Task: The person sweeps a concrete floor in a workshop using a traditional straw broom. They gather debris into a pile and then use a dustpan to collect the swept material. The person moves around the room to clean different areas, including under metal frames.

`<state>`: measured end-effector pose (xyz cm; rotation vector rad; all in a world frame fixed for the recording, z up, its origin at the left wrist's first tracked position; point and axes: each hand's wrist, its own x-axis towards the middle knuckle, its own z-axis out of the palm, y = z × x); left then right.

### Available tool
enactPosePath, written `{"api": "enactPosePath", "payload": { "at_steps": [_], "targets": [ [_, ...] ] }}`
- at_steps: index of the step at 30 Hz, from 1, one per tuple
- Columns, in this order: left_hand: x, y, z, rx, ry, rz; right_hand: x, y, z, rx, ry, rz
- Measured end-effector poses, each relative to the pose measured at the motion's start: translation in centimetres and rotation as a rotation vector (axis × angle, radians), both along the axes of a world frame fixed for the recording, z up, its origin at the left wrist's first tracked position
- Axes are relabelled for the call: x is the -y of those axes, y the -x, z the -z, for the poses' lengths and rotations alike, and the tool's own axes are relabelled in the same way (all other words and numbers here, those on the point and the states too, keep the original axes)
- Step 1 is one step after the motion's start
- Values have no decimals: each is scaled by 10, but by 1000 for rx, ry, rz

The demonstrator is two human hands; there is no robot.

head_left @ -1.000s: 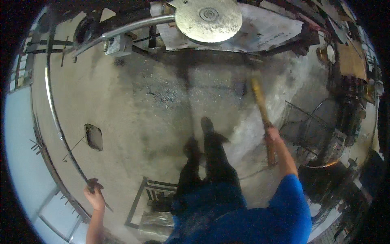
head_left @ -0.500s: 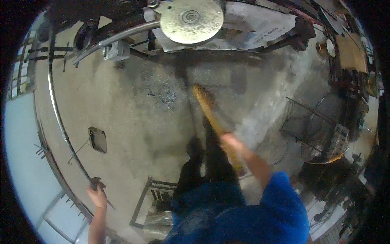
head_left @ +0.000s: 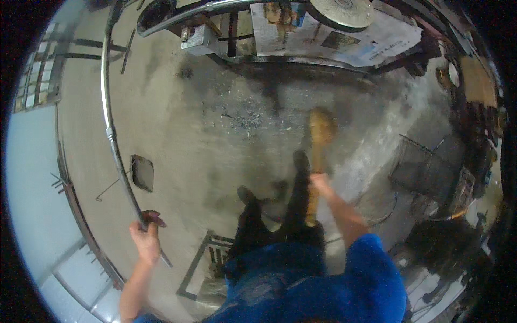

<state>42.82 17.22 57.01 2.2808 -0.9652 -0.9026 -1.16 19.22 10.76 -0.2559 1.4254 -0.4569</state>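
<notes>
My left hand [head_left: 145, 242] is closed round the lower part of a long metal pole [head_left: 105, 89], which runs up past a joint to the top left of the view. My right hand [head_left: 321, 185] grips a short yellowish broom [head_left: 318, 148] by its handle. The broom's head, smeared by motion, is over the floor ahead of my right foot. Small shiny scraps [head_left: 247, 119] lie scattered on the concrete floor, left of the broom head. Further left, a shallow grey pan [head_left: 142, 173] with a thin wire handle lies on the floor.
A low bench [head_left: 301, 63] with paper and a round metal disc [head_left: 344, 12] stands ahead. Beside it is a grey box [head_left: 200, 40]. A dark slatted frame [head_left: 189, 272] lies near my left leg. Wire racks [head_left: 423, 167] and dark clutter line the right side.
The broom has swung to the right and now points more straight ahead. The view has shifted, with the bench sliding right and upward. My left hand keeps its hold on the pole.
</notes>
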Motion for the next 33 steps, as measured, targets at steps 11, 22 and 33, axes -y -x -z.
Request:
{"api": "enactPosePath", "payload": {
  "at_steps": [11, 22, 33],
  "targets": [
    [3, -3, 1, -424, 178, 60, -8, -2, -188, 174, -81, 81],
    [-3, 20, 16, -544, 209, 92, -64, -164, -42, -380, 93, -166],
    [-17, 0, 45, -696, 320, 160, -85, -148, -231, 143, -14, 83]
  ]
}}
